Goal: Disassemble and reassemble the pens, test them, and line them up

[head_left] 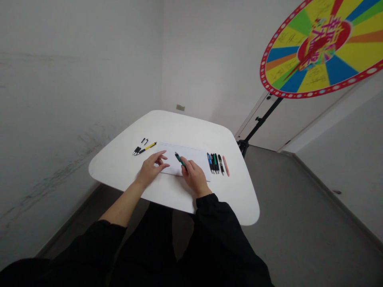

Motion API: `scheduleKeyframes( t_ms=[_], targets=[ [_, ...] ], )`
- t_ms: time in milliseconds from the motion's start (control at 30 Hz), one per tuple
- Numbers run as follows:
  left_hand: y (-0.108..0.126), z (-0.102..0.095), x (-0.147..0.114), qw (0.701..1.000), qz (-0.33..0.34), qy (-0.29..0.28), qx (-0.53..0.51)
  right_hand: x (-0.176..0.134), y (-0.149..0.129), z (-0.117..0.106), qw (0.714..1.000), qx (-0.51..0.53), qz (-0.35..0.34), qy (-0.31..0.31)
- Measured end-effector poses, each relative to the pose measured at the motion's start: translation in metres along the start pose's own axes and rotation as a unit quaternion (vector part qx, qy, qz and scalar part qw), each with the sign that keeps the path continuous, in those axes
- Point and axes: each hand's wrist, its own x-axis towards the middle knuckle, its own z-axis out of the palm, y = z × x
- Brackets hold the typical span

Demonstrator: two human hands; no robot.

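My right hand [193, 175] grips a green and black pen [180, 159], its far end pointing up and to the left above a white sheet of paper [196, 154]. Faint lines of writing run along the paper's far edge. Over the left side of the sheet hovers my left hand [152, 167], fingers apart and holding nothing. Beyond it lie a yellow and black pen [148, 148] and a few black and white pens [140, 146]. Right of the paper is a row of several pens: a blue one [210, 162], dark ones [216, 164], and a pink one [226, 166].
A white table [167, 123] with rounded corners stands near the wall. To its right, a colourful prize wheel [314, 75] leans into view on a black stand [257, 126]. A white door [287, 123] is behind the stand, and grey floor [296, 207] extends at the right.
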Motion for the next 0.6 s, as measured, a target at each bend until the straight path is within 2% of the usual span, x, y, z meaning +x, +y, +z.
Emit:
scheduleKeyframes(
  t_ms=[67, 133, 233, 300, 400, 600],
  targets=[
    [-0.0004, 0.0012, 0.0006, 1.0, -0.025, 0.01, -0.013, -0.0019, 0.0019, 0.0004, 0.994, 0.071, 0.065, 0.044],
    [-0.0005, 0.0019, 0.0012, 0.999, -0.033, 0.009, -0.012, -0.0025, 0.0034, -0.0003, 0.972, 0.163, 0.145, 0.089],
    [-0.0005, 0.002, 0.0012, 0.999, -0.032, 0.0, -0.002, -0.0006, 0.0049, -0.0031, 0.908, 0.297, 0.258, 0.145],
    [-0.0006, 0.0017, 0.0009, 1.0, -0.03, -0.002, 0.006, 0.0018, 0.0054, -0.0053, 0.867, 0.357, 0.304, 0.167],
    [-0.0012, 0.0011, 0.0006, 1.0, -0.022, -0.002, 0.014, 0.0049, 0.0053, -0.0078, 0.835, 0.398, 0.333, 0.182],
    [-0.0022, 0.0003, 0.0008, 0.999, -0.017, -0.011, 0.027, 0.0067, 0.0025, -0.0094, 0.811, 0.429, 0.346, 0.197]
  ],
)
